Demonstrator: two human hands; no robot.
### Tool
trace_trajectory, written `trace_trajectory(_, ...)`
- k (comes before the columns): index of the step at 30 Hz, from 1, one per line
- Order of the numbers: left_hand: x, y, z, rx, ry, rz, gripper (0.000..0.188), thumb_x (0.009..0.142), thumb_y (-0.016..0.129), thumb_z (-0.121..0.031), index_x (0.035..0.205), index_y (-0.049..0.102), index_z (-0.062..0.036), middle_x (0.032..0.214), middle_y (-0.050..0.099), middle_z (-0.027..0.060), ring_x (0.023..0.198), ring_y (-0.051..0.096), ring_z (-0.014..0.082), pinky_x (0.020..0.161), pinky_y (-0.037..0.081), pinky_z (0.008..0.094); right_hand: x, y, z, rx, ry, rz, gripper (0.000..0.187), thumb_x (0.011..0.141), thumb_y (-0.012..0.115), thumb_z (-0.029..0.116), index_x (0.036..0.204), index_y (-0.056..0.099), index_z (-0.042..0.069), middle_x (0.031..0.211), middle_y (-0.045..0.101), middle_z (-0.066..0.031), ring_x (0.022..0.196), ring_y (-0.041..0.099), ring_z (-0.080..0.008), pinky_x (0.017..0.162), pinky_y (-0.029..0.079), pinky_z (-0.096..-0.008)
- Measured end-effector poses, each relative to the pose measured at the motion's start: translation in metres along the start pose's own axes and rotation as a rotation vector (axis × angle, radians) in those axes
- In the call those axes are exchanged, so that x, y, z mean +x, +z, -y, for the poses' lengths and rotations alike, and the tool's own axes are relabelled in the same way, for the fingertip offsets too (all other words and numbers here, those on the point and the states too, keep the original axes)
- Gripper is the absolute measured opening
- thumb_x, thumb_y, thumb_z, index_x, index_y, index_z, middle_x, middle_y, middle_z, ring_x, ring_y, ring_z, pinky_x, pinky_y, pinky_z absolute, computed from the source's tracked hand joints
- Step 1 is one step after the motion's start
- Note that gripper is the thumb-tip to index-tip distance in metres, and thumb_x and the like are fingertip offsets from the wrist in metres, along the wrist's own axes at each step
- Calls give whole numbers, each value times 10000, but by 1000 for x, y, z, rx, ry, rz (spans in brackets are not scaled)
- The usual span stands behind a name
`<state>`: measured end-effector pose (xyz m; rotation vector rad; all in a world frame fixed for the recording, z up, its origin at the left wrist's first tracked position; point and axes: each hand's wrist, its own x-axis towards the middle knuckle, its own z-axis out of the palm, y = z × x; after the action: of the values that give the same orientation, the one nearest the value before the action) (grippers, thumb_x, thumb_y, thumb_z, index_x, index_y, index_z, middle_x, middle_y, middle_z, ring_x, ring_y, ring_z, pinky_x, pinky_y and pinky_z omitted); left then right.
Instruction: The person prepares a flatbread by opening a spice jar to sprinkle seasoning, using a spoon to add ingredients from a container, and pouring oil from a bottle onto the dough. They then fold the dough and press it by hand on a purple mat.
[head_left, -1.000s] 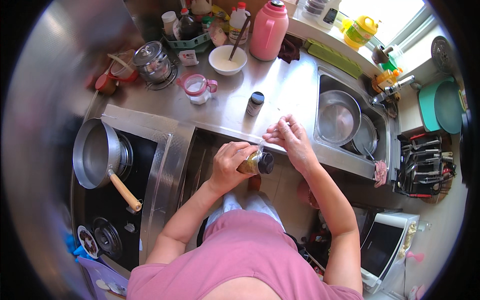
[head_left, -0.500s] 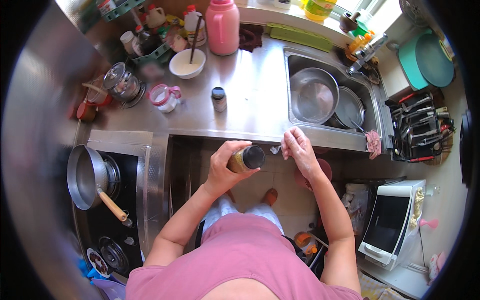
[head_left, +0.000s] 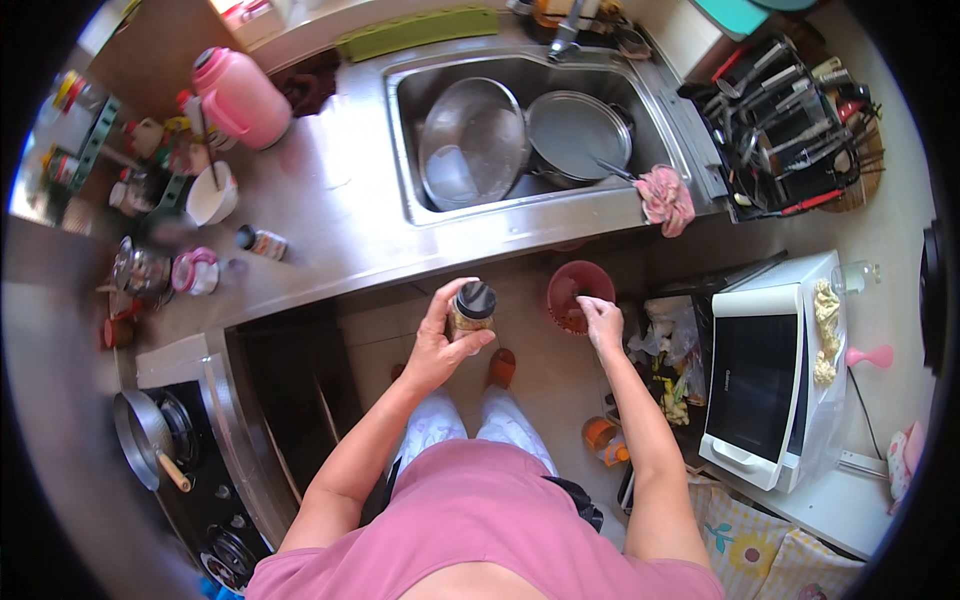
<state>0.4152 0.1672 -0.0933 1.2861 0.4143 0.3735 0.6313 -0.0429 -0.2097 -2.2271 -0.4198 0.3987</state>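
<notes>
left hand (head_left: 432, 345) fingers wrapping around dark-capped spice jar (head_left: 470, 312), below sink (head_left: 520, 140); right hand (head_left: 603, 322) fingers loosely curling beside jar, holding nothing.

The jar (head_left: 470, 315) at the centre of the frame looks like clear glass with a dark, smooth plastic lid. Above it, the desk (head_left: 330, 215) and sink (head_left: 415, 150) are brushed, shiny metal, as are the two pans (head_left: 575, 130). The flask (head_left: 238, 97) at upper left is glossy pink plastic. The rag (head_left: 665, 197) is soft cloth.
</notes>
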Motion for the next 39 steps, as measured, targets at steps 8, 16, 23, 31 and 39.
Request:
trace_trajectory(8, 49, 92, 90, 69, -181, 201, 635, 828, 770, -142, 1360, 424, -131, 1169, 560, 19, 1088, 511, 122, 969, 410, 284, 37, -2, -183, 438, 577, -317, 87, 880, 655, 61, 884, 693, -17, 681, 634, -30, 566, 583, -99, 523, 476, -236)
trace_trajectory(16, 78, 134, 105, 224, -187, 281, 685, 817, 781, -202, 1382, 402, -119, 1221, 549, 46, 1157, 508, 155, 1010, 394, 313, 67, 15, -235, 436, 751, -229, 118, 864, 682, 71, 945, 671, -13, 747, 653, -44, 604, 619, -126, 560, 537, -256)
trace_trajectory(23, 89, 139, 106, 213, -177, 295, 695, 838, 761, -161, 1409, 366, -140, 1162, 553, 39, 1056, 523, 135, 935, 436, 308, 78, 28, -245, 368, 716, -240, 269, 908, 665, 159, 1095, 630, -31, 907, 667, -62, 744, 642, -136, 638, 556, -290)
trace_trajectory(31, 87, 137, 66, 81, -166, 285, 683, 847, 748, -159, 1395, 340, -130, 1132, 578, 63, 1000, 549, 139, 890, 456, 302, 49, -35, -84, 544, 353, 12, 225, 966, 584, 214, 1034, 670, 17, 898, 680, -55, 747, 634, -100, 587, 504, -235)
trace_trajectory(39, 69, 118, -2, 235, 21, 265, 658, 815, 781, -188, 1322, 374, -87, 1068, 642, 114, 957, 619, 179, 847, 491, 321, -14, -103, 112, 588, -2, 158, 314, 998, 537, 337, 1035, 640, 43, 815, 630, -11, 661, 558, -58, 567, 446, -203)
